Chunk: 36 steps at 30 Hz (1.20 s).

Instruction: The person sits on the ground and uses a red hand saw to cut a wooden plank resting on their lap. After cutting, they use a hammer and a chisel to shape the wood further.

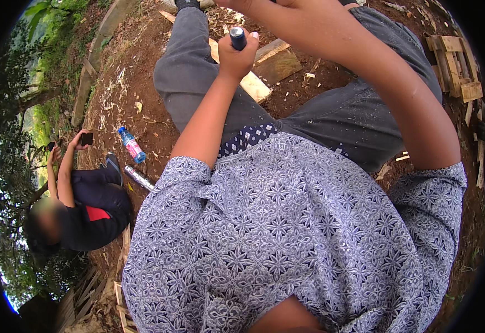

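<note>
My left hand (238,58) is closed round the dark blue handle of a chisel (238,39), whose silver metal cap points up toward me; its blade is hidden. Beneath that hand, between my legs, lies a pale plank (255,87), with a brownish wood block (278,65) just right of it. My right forearm reaches across from the right, and my right hand (264,8) is cut off by the upper edge. Its fingers are mostly out of the picture, so whether it holds anything does not show.
On the reddish soil at left lie a blue-capped water bottle (132,145) and a silvery cylinder (139,178). Beyond them another person (98,216) sits, holding up a phone (87,139). Stacked wood pieces (454,69) stand at far right. Wood chips are scattered about.
</note>
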Tool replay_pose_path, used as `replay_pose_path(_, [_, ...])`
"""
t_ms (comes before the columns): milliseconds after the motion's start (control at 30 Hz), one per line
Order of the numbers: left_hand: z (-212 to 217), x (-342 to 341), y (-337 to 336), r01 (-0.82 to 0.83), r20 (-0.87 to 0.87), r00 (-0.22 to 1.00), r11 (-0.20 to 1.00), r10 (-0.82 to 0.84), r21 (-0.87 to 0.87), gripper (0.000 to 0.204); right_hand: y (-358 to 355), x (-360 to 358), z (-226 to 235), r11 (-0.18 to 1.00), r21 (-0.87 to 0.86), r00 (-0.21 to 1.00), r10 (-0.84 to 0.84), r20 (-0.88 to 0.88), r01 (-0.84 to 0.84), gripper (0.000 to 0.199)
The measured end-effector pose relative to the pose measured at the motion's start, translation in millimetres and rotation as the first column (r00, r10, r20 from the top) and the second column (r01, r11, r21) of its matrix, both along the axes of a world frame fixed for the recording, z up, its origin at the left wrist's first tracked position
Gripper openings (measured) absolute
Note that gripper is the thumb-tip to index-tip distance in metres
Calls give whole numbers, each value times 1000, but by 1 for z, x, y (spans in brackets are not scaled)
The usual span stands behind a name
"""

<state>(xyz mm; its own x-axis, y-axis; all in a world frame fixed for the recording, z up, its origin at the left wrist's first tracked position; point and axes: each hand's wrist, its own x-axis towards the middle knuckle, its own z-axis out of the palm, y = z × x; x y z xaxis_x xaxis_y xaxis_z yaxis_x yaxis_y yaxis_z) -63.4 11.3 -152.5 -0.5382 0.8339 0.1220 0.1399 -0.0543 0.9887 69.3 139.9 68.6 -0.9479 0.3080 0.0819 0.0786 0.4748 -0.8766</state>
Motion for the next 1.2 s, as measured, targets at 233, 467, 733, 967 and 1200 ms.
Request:
replay_pose_path(233, [-14, -13, 1, -8, 78, 997, 999, 4, 47, 25, -3, -24, -18, 996, 50, 983, -63, -171, 73, 34])
replay_pose_path(467, [-2, -11, 3, -68, 217, 975, 993, 46, 94, 32, 30, -21, 4, 990, -143, 812, 97, 575, -16, 43])
replay_pose_path(733, [-13, -66, 3, -389, 713, 619, 917, 330, -87, 31, 23, 2, -56, 944, -214, 941, -186, 281, 251, 39])
replay_pose_path(967, [28, -30, 10, -135, 518, 854, 984, 58, 113, 33, 23, 12, -41, 831, -359, 864, -252, 437, 424, 34])
replay_pose_path(1200, [14, -17, 10, -48, 314, 949, 996, 20, 81, 37, 16, 13, -52, 844, -407, 925, -241, 293, 349, 33])
